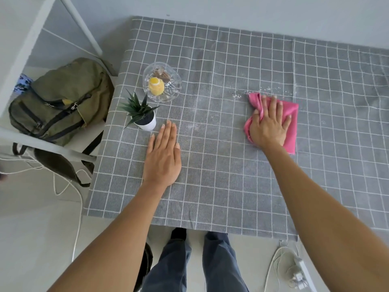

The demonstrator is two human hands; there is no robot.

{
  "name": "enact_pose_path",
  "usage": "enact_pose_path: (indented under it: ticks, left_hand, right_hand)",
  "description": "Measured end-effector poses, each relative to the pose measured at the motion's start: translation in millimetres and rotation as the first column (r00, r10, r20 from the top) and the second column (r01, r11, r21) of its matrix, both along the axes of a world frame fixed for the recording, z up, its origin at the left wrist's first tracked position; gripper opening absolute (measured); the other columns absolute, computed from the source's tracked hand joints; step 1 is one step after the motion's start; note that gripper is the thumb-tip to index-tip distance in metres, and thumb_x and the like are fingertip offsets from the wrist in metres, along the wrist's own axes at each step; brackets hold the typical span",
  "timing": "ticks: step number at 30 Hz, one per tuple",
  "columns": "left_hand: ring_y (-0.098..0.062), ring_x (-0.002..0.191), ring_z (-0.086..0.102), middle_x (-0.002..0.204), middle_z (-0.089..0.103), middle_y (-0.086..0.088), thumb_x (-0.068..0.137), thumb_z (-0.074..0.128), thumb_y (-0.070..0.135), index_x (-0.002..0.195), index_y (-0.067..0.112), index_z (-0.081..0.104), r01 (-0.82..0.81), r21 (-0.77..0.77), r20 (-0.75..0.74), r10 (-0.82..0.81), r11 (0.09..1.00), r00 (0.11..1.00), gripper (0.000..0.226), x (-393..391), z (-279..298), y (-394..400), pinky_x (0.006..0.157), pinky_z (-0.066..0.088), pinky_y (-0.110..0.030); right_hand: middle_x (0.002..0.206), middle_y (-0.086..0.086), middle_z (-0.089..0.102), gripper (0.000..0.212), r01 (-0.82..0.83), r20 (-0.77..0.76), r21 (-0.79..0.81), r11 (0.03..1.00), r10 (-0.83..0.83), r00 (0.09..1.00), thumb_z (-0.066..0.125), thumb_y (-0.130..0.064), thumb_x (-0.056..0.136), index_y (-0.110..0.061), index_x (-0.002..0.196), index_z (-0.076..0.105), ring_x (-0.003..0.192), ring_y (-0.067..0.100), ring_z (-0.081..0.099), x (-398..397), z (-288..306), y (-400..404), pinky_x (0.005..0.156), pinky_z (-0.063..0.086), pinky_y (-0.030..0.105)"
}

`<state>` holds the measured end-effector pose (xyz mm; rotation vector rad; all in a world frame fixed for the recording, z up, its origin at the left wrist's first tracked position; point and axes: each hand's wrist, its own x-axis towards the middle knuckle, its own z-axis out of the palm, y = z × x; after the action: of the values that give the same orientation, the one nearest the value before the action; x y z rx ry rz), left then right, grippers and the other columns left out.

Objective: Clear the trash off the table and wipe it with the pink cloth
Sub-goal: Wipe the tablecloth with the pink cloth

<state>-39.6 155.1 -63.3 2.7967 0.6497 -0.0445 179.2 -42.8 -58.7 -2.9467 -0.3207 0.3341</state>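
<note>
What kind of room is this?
Probably a room in someone's home: a table with a checked tablecloth, a small potted plant, a glass dish with a cupcake, and a backpack beside it.

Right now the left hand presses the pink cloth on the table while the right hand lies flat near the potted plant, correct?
Hands are swapped. The head view shows the right hand pressing the pink cloth on the table, and the left hand flat near the potted plant.
</note>
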Motion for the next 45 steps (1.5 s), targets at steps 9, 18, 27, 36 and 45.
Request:
enact_pose_path:
  ticks: [9,18,27,36,45]
  left_hand:
    - [-0.009,0.147,-0.008,0.160,-0.007,0.004,0.101,0.007,0.032,0.153,0.018,-0.002,-0.008,-0.009,-0.001,0.008,1.000,1.000,0.054,-27,2,6,0.121,-0.003,-0.034]
    - [-0.009,0.147,-0.009,0.160,-0.008,0.005,0.103,0.013,0.029,0.153,0.018,-0.003,-0.062,-0.014,0.013,0.062,0.998,0.998,0.053,-49,3,13,0.121,-0.003,-0.036]
    - [-0.010,0.148,-0.008,0.160,-0.008,0.004,0.102,0.012,0.030,0.153,0.018,-0.003,-0.065,-0.002,0.012,0.065,0.998,0.998,0.055,-49,-1,13,0.122,0.000,-0.037]
    - [-0.010,0.148,-0.008,0.160,-0.007,0.003,0.100,0.007,0.032,0.152,0.018,-0.005,-0.073,0.021,0.006,0.073,0.997,0.997,0.055,-49,-3,14,0.122,0.000,-0.037]
    - [-0.010,0.148,-0.008,0.160,-0.007,0.003,0.098,0.002,0.034,0.153,0.018,-0.004,-0.073,0.033,0.000,0.073,0.997,0.997,0.057,-49,-3,14,0.121,-0.002,-0.036]
  right_hand:
    - [0.159,-0.005,-0.017,0.056,-0.454,-0.003,0.068,0.888,0.456,0.890,0.004,-0.047,0.098,-0.036,0.151,-0.013,0.146,0.018,-0.019,-120,1,81,0.117,-0.014,0.050]
    - [0.161,-0.008,-0.011,0.054,-0.344,-0.019,0.115,0.932,0.348,0.937,0.010,-0.044,0.101,-0.038,0.152,-0.005,0.147,0.013,-0.015,-98,0,81,0.119,-0.010,0.048]
    - [0.160,-0.008,-0.013,0.054,-0.476,0.036,0.100,0.874,0.475,0.879,0.000,-0.049,0.098,-0.038,0.150,-0.007,0.146,0.014,-0.016,-130,-3,85,0.119,-0.009,0.046]
    - [0.161,-0.007,-0.012,0.056,-0.358,0.004,0.130,0.925,0.361,0.933,0.006,-0.047,0.098,-0.037,0.152,-0.003,0.147,0.014,-0.015,-139,-3,101,0.117,-0.013,0.046]
    - [0.162,0.000,-0.009,0.054,-0.210,0.007,0.135,0.968,0.211,0.977,0.012,-0.043,0.099,-0.036,0.150,-0.005,0.148,0.017,-0.010,-110,-4,84,0.118,-0.010,0.047]
